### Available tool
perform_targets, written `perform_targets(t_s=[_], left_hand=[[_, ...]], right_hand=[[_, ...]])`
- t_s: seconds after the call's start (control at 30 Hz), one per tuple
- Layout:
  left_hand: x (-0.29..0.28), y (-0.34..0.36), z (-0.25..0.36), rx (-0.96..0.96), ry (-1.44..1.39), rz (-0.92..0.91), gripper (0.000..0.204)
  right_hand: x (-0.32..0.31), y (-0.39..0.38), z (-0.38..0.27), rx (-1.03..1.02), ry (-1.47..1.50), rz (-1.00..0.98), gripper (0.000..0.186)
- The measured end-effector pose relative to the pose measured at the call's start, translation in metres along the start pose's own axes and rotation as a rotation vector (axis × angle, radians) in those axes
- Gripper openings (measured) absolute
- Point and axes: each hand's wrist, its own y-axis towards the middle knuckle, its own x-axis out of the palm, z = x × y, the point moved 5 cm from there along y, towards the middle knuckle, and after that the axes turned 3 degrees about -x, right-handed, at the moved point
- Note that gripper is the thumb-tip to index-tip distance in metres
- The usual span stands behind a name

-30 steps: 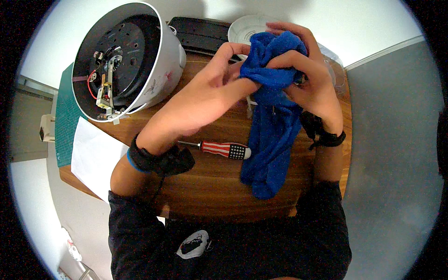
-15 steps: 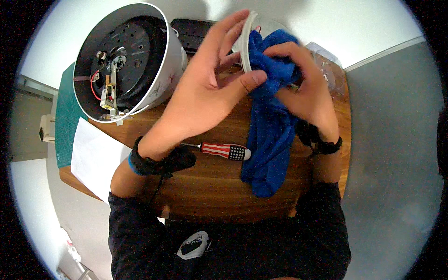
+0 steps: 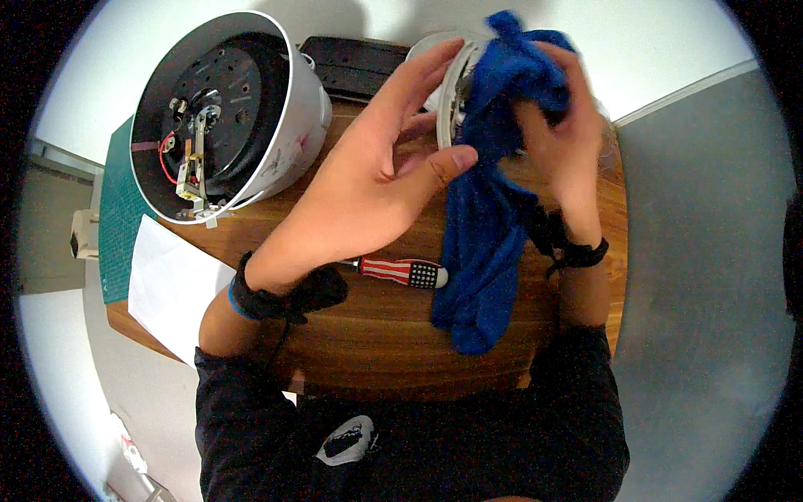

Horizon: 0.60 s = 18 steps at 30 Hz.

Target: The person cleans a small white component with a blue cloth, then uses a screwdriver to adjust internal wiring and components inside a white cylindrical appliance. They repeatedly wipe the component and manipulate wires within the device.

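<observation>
Near the top centre, my left hand (image 3: 360, 184) grips a round light-grey part (image 3: 450, 99), held on edge with fingers behind its rim and thumb at its lower front. My right hand (image 3: 569, 134), blurred, bunches a blue cloth (image 3: 502, 71) against or just beside that part's inner side; exact contact is hidden. The cloth's long tail hangs down onto the wooden table (image 3: 368, 335). Below my hands lies a screwdriver (image 3: 401, 272) with a striped and starred handle.
At left stands an open white appliance housing (image 3: 293, 159) with a black plate, metal bracket and red wire inside, beside a green mat (image 3: 117, 217) and white paper (image 3: 171, 289). Behind are a black slab (image 3: 355, 67) and a pale dish (image 3: 418, 52). A grey panel (image 3: 694, 234) borders the right.
The round part, hidden in the first frame, is now visible upright in my left hand. My right hand and the cloth have shifted up and right, uncovering more of its inner side.
</observation>
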Motion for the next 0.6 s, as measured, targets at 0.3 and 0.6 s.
perform_targets(t_s=[0.3,0.6], left_hand=[[-0.018,0.01,0.014,0.135,0.209,0.21,0.073],[-0.024,0.004,0.001,0.158,0.544,0.266,0.1]], right_hand=[[0.02,-0.01,-0.023,-0.127,-0.02,-0.549,0.057],[-0.03,0.006,0.011,0.073,0.074,0.054,0.047]])
